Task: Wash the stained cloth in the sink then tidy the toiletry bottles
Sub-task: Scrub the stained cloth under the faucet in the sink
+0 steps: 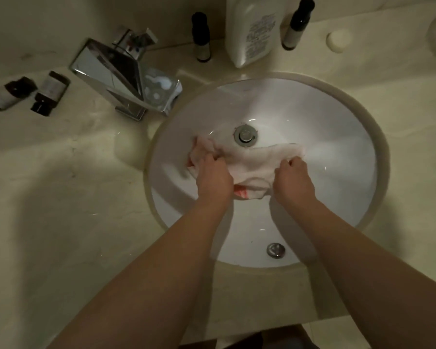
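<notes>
Both my hands are down in the white sink, each clamped on the stained cloth, which lies bunched in the bottom of the basin just in front of the metal drain. My left hand has its fingers curled into the left end of the cloth, where the fabric is gathered and looks pinkish; my right hand grips the right end with curled fingers too. Between my wrists a fold of the cloth hangs toward me and shows a red stain. The chrome faucet stands on the pale counter at the far left of the basin, its spout reaching toward the rim. Left of it two small dark bottles lie on their sides, near each other. Along the back wall a small dark-capped bottle stands upright, then a large white bottle, then another slim dark-capped bottle, also upright. A round white soap sits on the counter to the right of those
</notes>
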A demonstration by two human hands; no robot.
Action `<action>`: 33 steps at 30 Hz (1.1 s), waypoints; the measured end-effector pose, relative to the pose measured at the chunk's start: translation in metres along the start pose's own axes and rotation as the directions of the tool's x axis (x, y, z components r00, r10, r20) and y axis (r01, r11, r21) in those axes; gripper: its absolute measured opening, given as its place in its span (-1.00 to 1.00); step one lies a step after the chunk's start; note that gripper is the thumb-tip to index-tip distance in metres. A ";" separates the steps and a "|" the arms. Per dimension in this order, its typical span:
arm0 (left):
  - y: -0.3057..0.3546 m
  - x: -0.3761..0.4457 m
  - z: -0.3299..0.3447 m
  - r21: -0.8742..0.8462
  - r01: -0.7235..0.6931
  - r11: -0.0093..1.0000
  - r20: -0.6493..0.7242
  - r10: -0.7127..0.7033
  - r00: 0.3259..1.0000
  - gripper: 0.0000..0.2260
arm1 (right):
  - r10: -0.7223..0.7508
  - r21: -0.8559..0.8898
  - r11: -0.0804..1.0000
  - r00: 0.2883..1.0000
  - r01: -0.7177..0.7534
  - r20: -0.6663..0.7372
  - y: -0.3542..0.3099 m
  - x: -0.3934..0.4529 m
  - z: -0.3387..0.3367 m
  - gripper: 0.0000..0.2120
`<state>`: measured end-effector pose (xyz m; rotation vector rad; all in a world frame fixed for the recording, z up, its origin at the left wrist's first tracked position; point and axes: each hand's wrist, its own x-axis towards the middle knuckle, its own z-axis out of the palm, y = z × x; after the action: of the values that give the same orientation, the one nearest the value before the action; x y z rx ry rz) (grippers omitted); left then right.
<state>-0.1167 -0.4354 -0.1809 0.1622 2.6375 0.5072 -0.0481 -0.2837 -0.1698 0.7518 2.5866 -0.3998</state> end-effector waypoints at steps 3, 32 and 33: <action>-0.009 0.003 -0.002 0.309 -0.234 0.922 0.016 0.242 0.970 -0.75 | -0.025 -0.052 0.998 0.994 0.020 -0.102 -0.005 0.000 0.000 -0.77; 0.002 0.081 0.018 0.417 -0.464 0.782 0.012 0.506 0.863 -0.58 | -0.731 -0.270 0.672 0.676 0.690 -0.094 -0.002 0.125 -0.008 -0.56; 0.002 0.076 0.020 0.424 -0.435 0.794 -0.006 0.483 0.875 -0.59 | -0.738 -0.286 0.662 0.669 0.693 -0.089 -0.004 0.127 -0.009 -0.57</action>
<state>-0.1757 -0.4126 -0.2276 0.9582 2.7799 0.0918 -0.1507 -0.2276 -0.2201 -0.3961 2.9647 -0.2365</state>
